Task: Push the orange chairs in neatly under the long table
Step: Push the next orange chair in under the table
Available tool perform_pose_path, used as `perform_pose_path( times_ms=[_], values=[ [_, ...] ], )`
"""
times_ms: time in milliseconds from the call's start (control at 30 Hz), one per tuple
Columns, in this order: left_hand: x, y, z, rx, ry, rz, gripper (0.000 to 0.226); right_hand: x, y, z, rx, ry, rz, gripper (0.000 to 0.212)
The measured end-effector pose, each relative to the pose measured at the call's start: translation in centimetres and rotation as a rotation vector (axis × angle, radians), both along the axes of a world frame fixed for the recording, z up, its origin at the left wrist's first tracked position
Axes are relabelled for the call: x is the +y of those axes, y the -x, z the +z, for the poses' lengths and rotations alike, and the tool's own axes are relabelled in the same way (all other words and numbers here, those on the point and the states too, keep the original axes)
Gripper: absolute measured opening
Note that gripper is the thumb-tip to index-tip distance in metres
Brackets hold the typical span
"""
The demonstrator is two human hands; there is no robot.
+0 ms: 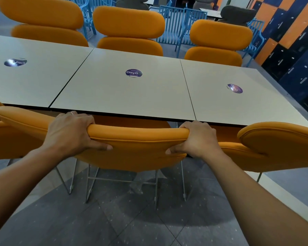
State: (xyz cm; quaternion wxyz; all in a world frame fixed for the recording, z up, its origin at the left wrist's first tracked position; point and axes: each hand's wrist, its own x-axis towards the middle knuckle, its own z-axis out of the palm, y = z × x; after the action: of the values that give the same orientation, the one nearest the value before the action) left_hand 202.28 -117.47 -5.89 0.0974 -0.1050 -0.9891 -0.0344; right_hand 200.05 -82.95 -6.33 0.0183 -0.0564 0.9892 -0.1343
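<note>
A long white table (114,89) made of three panels stretches across the view. Directly in front of me stands an orange chair (137,150) with its padded backrest close against the table's near edge. My left hand (71,132) grips the top of that backrest on the left, and my right hand (197,139) grips it on the right. Its seat is tucked beneath the tabletop and its metal legs (121,185) rest on the floor. Another orange chair (281,146) stands to the right and a third (9,135) to the left. Three orange chairs (130,31) line the far side.
Round purple stickers (134,73) mark each table panel. Blue slatted chairs (181,25) and more tables fill the room behind. Orange and dark blue lockers (292,41) cover the right wall. Grey tiled floor (132,224) lies under me.
</note>
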Motion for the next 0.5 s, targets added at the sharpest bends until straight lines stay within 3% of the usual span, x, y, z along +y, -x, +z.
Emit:
perform_pose_path(
  times_ms=[133, 500],
  values=[
    [0.6, -0.7, -0.3, 0.022, -0.023, 0.019, 0.071, 0.6, 0.5, 0.3, -0.035, 0.008, 0.028, 0.074],
    [2.4, -1.8, -0.8, 0.105, 0.006, 0.048, 0.075, 2.1, 1.1, 0.8, -0.065, 0.013, 0.045, 0.087]
  ],
)
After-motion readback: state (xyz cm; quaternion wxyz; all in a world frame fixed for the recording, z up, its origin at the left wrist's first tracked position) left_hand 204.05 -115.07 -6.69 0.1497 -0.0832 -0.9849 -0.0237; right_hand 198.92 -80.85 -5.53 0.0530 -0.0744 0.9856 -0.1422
